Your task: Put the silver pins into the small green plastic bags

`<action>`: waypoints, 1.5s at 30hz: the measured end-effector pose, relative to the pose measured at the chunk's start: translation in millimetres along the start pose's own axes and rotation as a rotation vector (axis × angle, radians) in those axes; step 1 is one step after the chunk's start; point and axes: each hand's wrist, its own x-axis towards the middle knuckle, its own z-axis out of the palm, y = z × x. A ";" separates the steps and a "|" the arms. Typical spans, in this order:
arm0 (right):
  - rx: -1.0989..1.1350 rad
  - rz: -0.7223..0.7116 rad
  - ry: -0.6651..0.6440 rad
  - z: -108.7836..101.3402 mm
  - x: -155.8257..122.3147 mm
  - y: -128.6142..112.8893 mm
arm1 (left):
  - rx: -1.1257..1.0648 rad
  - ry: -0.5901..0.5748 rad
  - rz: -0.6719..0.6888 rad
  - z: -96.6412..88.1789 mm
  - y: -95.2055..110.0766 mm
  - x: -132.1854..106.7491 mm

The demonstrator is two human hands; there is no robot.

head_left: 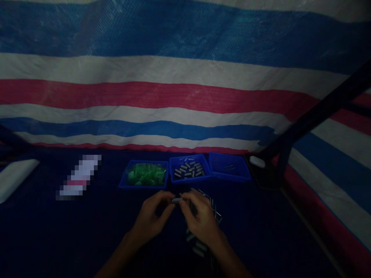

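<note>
Both hands meet in the middle of the head view, at a small grey cylindrical piece (177, 200). My left hand (153, 214) pinches its left end between thumb and fingers. At the other end, my right hand (201, 216) closes thumb and fingertips on it. Thin metal rods (216, 212) lie loose on the dark blue table (95, 231), behind and to the right of my right hand. Several grey cylinders (199, 248) rest under and below that hand, partly hidden by it. The scene is dim, so fine detail on the held piece does not show.
Three blue trays stand in a row behind my hands: one with green pieces (145, 174), one with grey cylinders (189, 168), one with a few thin rods (230, 167). A paper (79, 177) lies left. Striped sheeting (174, 96) hangs behind; a dark frame (307, 112) slants right.
</note>
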 end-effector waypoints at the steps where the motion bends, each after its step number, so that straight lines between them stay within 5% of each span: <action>1: -0.001 0.005 -0.009 -0.6 0.2 0.2 | 0.006 -0.004 -0.001 -0.2 0.6 0.5; 26: -0.062 -0.030 -0.143 -4.6 0.7 2.8 | 0.030 -0.022 -0.058 0.6 3.3 1.9; 35: -0.245 -0.110 -0.225 -24.4 12.3 6.9 | 0.105 -0.194 -0.054 3.6 9.4 2.6; 38: -0.343 -0.111 -0.139 -26.9 34.1 6.5 | 0.249 -0.232 0.047 9.6 9.2 -1.2; 41: -0.421 0.044 0.112 -20.1 52.5 8.2 | 0.369 -0.284 0.110 15.5 7.9 -5.7; 45: -0.361 0.107 0.177 -10.9 42.9 21.8 | 0.440 -0.297 0.103 18.1 5.1 -6.9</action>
